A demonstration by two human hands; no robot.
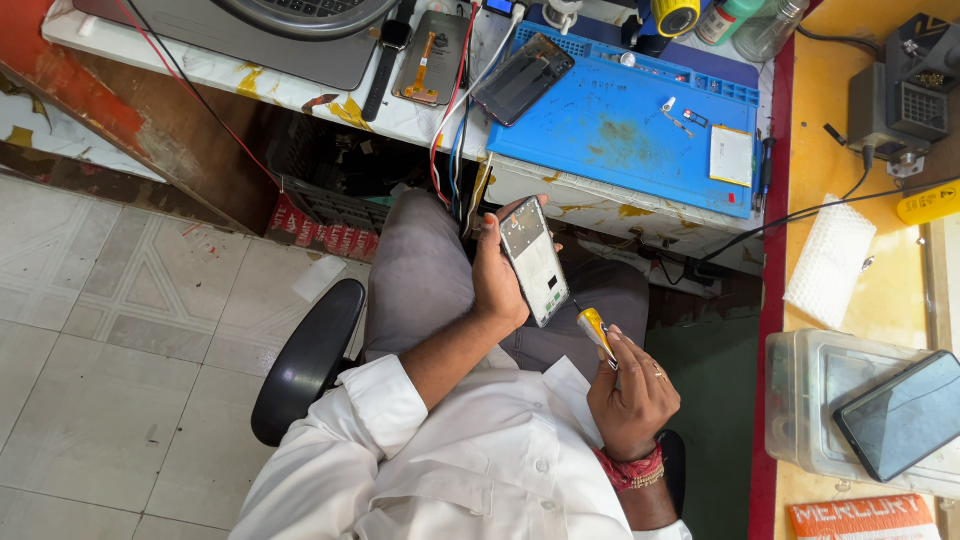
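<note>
An opened phone (533, 262) is gripped in the left hand (497, 275) over the lap; a yellow-handled screwdriver (594, 329) is pinched in the right hand (630, 395), tip at the phone's 4 o'clock edge. At 3 o'clock, a clear plastic box (800, 400) bears a dark phone (905, 414). The blue mat (620, 130) lies at 12 o'clock, its middle mostly bare

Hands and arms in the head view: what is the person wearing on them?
Both arms have white shirt sleeves rolled up to about the elbow. The right hand has a finger ring and red thread bands at the wrist. The left hand shows nothing worn.
</note>
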